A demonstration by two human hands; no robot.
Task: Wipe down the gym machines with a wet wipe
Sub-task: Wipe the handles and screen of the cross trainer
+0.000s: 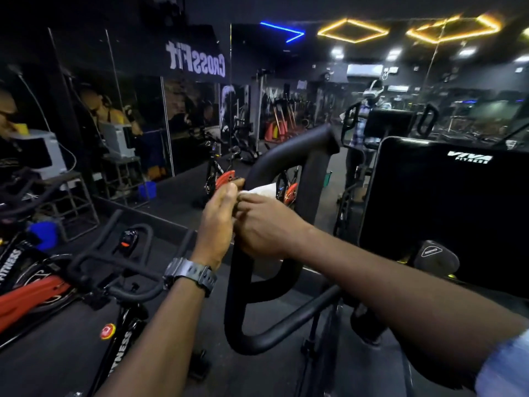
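White wet wipe (264, 189) lay against the black looped handlebar (289, 167), pinched between the fingertips of the left hand (218, 222) and right hand (262, 224) pressed together around it, while the black console (446, 207) at right read "VIVA FITNESS".
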